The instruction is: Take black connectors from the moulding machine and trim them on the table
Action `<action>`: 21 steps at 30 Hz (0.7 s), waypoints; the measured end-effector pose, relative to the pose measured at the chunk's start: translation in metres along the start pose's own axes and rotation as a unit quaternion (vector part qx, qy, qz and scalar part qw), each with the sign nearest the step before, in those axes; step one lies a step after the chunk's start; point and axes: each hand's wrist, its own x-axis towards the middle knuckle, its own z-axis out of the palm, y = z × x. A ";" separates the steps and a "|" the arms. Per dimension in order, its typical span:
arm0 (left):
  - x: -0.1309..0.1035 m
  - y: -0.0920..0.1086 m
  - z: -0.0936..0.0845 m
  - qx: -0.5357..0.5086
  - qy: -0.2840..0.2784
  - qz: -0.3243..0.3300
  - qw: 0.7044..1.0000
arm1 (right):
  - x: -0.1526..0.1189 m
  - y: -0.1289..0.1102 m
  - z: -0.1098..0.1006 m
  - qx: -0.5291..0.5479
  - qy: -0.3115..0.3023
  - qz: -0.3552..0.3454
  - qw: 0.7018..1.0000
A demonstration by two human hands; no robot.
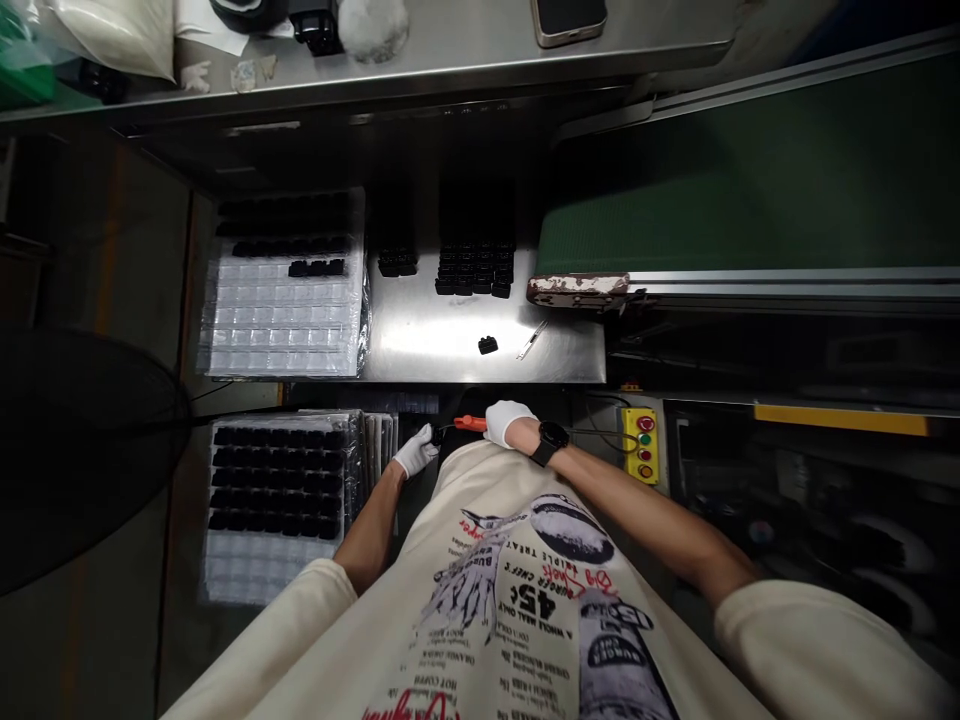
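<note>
- Across the upper right, a green conveyor belt in a metal frame, its near end over the right side of the surface.
- Below and left of that end, a shiny stainless-steel surface, carrying black parts and a tray.
- On its left side, a clear plastic tray of square cells, the far rows filled with black parts.
- Below that, a lower tray, also clear, with five dark rows and pale cells nearest the person.
- Mid-surface, a tight block of black parts, with a smaller group to its left.
- Right of the person, a yellow control box with round buttons.
- Just beyond the person's lap, two white-gloved hands. The right hand is closed around an orange tool, which points left. The left hand pinches a small black piece near the tool's tip.
- Near the surface's front edge, slim metal tweezers, lying slanted.
- Left of them, one loose black part.
</note>
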 end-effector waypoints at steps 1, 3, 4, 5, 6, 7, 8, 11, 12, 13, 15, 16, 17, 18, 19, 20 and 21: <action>0.000 0.000 0.001 -0.002 -0.001 0.003 1.000 | -0.001 0.001 0.000 0.003 0.002 0.002 1.000; -0.001 0.001 0.003 -0.005 -0.001 0.001 1.000 | -0.003 0.001 -0.001 0.010 0.007 0.004 1.000; -0.001 0.001 0.004 -0.007 0.000 -0.001 1.000 | -0.003 0.002 0.000 0.014 0.011 0.004 1.000; -0.001 0.001 0.006 -0.009 0.001 -0.004 1.000 | -0.004 0.002 0.001 0.018 0.015 0.004 1.000; -0.001 0.002 0.007 -0.012 0.003 -0.007 1.000 | -0.005 0.002 0.001 0.022 0.021 0.005 1.000; -0.002 0.002 0.008 -0.015 0.005 -0.010 1.000 | -0.005 0.002 0.002 0.026 0.027 0.006 0.999; -0.002 0.003 0.009 -0.021 0.007 -0.012 1.000 | -0.006 0.002 0.003 0.029 0.034 0.007 0.999; -0.005 0.008 0.011 -0.040 0.014 -0.021 0.999 | -0.009 0.001 0.004 0.038 0.052 0.007 0.998; -0.005 0.010 0.012 -0.048 0.017 -0.023 0.998 | -0.010 0.001 0.004 0.041 0.056 0.005 0.998; -0.005 0.012 0.013 -0.056 0.022 -0.022 0.998 | -0.012 0.000 0.004 0.045 0.060 0.003 0.997; -0.005 0.018 0.015 -0.075 0.033 -0.017 0.997 | -0.014 -0.001 0.003 0.054 0.069 -0.002 0.996; -0.004 0.020 0.016 -0.084 0.038 -0.013 0.996 | -0.015 -0.002 0.002 0.058 0.072 -0.005 0.996; -0.003 0.023 0.018 -0.093 0.042 -0.010 0.995 | -0.015 -0.003 0.002 0.062 0.076 -0.009 0.995; -0.003 0.025 0.020 -0.102 0.045 -0.008 0.994 | -0.015 -0.004 0.001 0.065 0.080 -0.012 0.995; -0.002 0.027 0.021 -0.110 0.047 -0.007 0.993 | -0.014 -0.005 0.000 0.066 0.082 -0.014 0.994; -0.001 0.028 0.023 -0.116 0.048 -0.008 0.992 | -0.013 -0.006 0.000 0.065 0.082 -0.016 0.994; -0.001 0.029 0.025 -0.122 0.050 -0.010 0.991 | -0.012 -0.007 0.000 0.062 0.079 -0.016 0.995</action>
